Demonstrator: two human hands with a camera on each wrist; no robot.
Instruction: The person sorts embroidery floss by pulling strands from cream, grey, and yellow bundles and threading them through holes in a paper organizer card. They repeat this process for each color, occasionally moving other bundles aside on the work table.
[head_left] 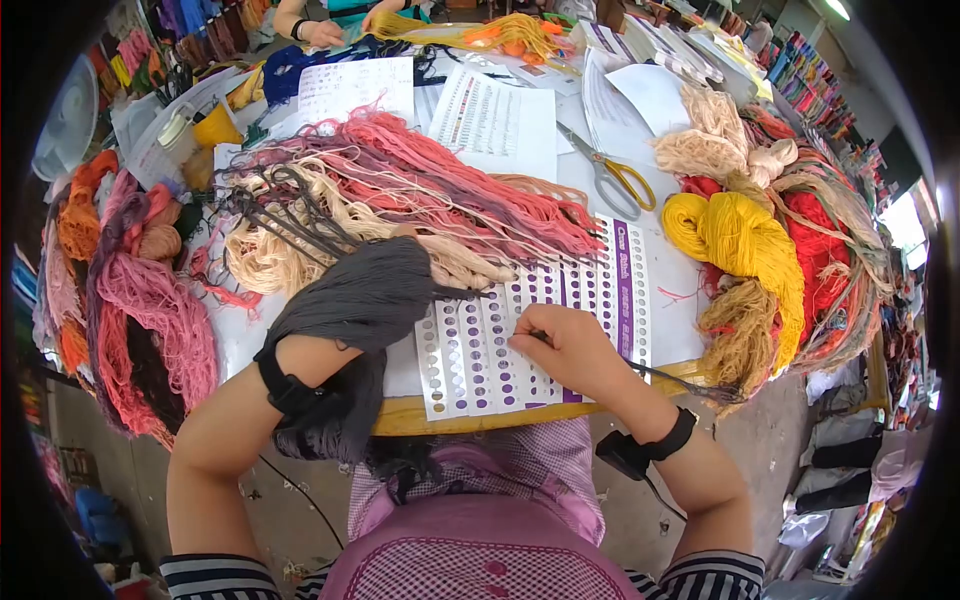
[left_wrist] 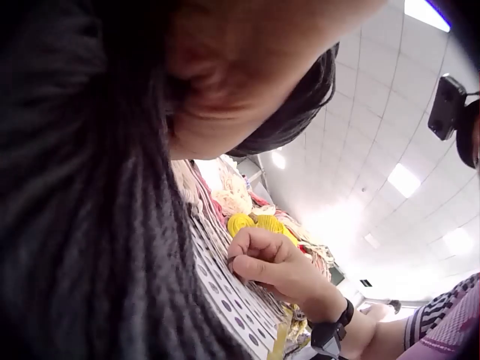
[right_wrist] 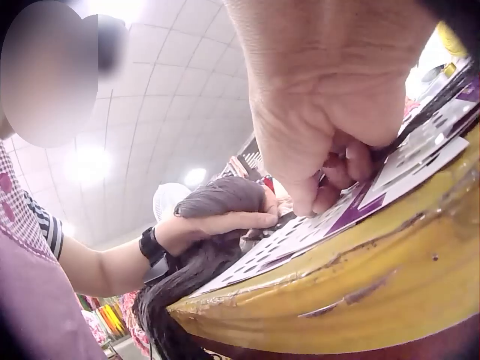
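Observation:
A thick hank of dark grey yarn [head_left: 355, 295] drapes over my left hand [right_wrist: 232, 222] and wrist, its tail hanging past the table's front edge. In the head view the yarn covers most of that hand; the right wrist view shows the thumb stretched along the hank, with grey strands at the fingertips. My right hand [head_left: 568, 345] has its fingers curled, thumb against the index finger, gripping a dark strand [right_wrist: 439, 105] that trails off to the right. It is low over a white and purple card with rows of holes [head_left: 470, 375], where dark strands lie across the upper part.
Pink, mauve and cream yarn [head_left: 440, 180] lies beyond the card. Scissors [head_left: 612, 180] with a yellow handle lie behind it, near printed sheets [head_left: 495, 120]. Yellow hanks [head_left: 735, 235] pile up on the right, pink hanks [head_left: 160, 290] on the left. Another person's hand [head_left: 322, 34] shows across the table.

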